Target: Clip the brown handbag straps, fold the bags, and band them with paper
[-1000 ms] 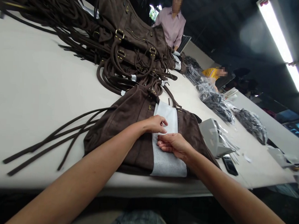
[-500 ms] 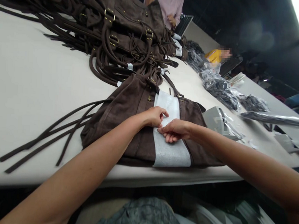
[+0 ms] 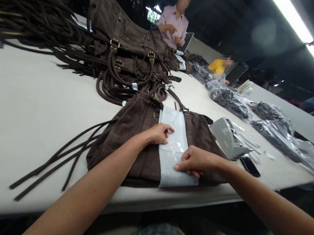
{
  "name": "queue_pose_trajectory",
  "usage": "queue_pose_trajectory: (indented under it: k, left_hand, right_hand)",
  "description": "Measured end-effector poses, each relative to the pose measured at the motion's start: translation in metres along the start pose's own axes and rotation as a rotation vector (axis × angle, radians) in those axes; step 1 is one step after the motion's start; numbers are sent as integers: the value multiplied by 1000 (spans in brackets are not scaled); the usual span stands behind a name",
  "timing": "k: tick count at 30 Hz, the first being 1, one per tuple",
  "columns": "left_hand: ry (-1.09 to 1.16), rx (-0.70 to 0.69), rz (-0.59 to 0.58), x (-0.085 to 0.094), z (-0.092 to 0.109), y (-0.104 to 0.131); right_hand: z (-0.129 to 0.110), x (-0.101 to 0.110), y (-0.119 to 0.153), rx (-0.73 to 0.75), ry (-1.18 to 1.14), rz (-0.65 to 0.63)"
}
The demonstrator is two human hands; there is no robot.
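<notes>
Brown and soft, a flat suede bag [image 3: 135, 137] lies on the pale counter [image 3: 30, 101], close to the near edge. A white strip of thin foam paper [image 3: 172, 125] runs over the middle of the bag, from its top down to its bottom edge. A clear shiny piece of plastic tape [image 3: 175, 147] lies on the strip between the two hands.

The left hand [image 3: 158, 134] rests on the left edge of the white strip. Its fingers are curled in a little and the fingertips [image 3: 169, 131] press down on the paper. It does not wrap around anything.

The right hand [image 3: 194, 161] is lower down, near the bottom of the strip. Its fingers are bent and close together, and the thumb and first finger pinch at the clear piece where it meets the paper. I cannot tell how firmly it holds it.

Long dark brown straps [image 3: 58, 158] trail from the bag to the left across the counter. Behind the bag sits a big pile of more brown bags with gold buckles [image 3: 128, 50]. To the right stands a grey plastic tape holder [image 3: 227, 138], and a black phone [image 3: 250, 166] lies just beside it. Clear plastic bags full of dark things [image 3: 225, 98] lie farther along. A person in a pink shirt [image 3: 172, 26] stands at the far end, and a person in a yellow shirt [image 3: 219, 66] is farther back.
</notes>
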State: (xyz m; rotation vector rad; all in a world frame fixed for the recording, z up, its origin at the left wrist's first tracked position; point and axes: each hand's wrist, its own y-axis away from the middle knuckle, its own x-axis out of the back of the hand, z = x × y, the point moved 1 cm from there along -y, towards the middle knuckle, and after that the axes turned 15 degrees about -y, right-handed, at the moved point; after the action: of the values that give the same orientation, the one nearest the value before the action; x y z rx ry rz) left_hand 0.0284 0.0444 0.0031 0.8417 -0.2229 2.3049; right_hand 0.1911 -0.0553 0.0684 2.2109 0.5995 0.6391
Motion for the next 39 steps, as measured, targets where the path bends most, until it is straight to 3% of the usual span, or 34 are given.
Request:
queue_pose_trajectory:
  k: [2,4,6,8,10,11,12,14,17,20,22,26,29,32,35,36,39]
  left_hand:
    - [-7,-2,1,0,0,0]
    - [-22,-4,-2,1,0,0]
    - [-48,-8,-8,3,3,1]
    - [-93,-13,-3,4,8,5]
    - [-157,-14,33,3,16,13]
    - [-193,-17,83,1,20,19]
    - [-231,-23,155,-1,25,27]
    - [-324,-55,347,-8,34,47]
    - [-590,-161,564,-31,44,77]
    - [-985,-370,573,-67,48,93]
    - [-1205,-454,559,-94,48,93]
    - [-1356,-254,664,-135,50,79]
    - [-1327,-142,718,-145,58,70]
    - [-1279,-122,746,-134,72,67]
    - [-1106,-261,775,-98,103,70]
    - [-1006,-324,791,-82,118,72]
    - [-677,-327,949,-27,171,77]
  right_hand:
    - [14,-8,30,40,-107,-52]
    - [33,-7,57,161,-236,18]
    - [57,7,77,386,-319,332]
    - [86,34,86,572,-343,814]
    - [116,62,84,558,-341,1165]
    - [130,75,80,502,-346,1220]
    - [142,84,73,450,-362,1184]
    - [160,94,59,416,-463,949]
    - [174,93,42,409,-779,637]
    - [178,92,32,326,-1085,514]
    - [173,94,29,329,-1151,452]
    - [150,92,26,455,-1189,279]
    - [129,86,24,462,-1357,142]
    - [99,87,33,517,-1437,134]
    - [46,99,64,719,-1304,201]
    - [22,103,80,864,-1221,207]
    - [-66,114,138,1566,-840,214]
